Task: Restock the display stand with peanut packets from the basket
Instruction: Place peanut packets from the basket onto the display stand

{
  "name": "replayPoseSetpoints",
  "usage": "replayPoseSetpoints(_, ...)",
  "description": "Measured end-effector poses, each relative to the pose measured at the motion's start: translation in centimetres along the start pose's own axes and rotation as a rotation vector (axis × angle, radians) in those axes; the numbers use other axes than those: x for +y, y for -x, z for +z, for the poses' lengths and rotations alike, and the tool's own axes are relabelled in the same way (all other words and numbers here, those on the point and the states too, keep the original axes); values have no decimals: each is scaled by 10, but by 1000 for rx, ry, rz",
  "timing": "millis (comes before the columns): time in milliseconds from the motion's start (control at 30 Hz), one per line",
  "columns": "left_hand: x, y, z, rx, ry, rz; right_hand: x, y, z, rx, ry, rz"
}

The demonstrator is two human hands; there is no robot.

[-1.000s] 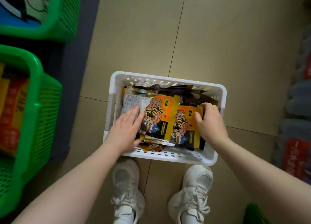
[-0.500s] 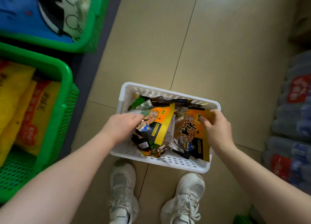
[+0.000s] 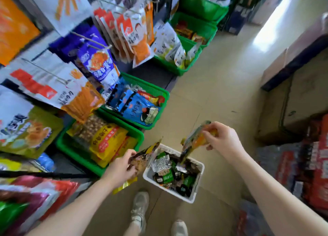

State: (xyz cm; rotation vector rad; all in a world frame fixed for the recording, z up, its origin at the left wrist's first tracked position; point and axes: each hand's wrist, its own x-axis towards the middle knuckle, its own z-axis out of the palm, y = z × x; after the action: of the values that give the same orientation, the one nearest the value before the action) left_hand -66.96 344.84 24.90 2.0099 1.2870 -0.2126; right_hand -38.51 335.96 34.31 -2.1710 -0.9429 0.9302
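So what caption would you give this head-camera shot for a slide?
Both hands lift peanut packets, left hand and right hand gripping one each, above the white basket beside a snack display stand.

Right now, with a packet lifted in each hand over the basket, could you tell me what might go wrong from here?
1. The right hand pinches its orange packet only by the top edge, so it could slip back into the white basket.
2. The left hand grips its packet crumpled, which may crease it.
3. The basket sits just ahead of the shoes, so a step toward the hanging bags could kick it.
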Motion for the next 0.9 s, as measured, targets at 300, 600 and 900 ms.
replayPoseSetpoints(300,44,180,-123,596,461,-115,-168,94,-34,-150,131,-469)
replayPoseSetpoints(600,14,377,-200,1141,515,-253,-299,197,32,-149,273,-1047)
replayPoseSetpoints(900,-72,534,-305,1587,439,-209,-443,306,124,-539,-503,-986)
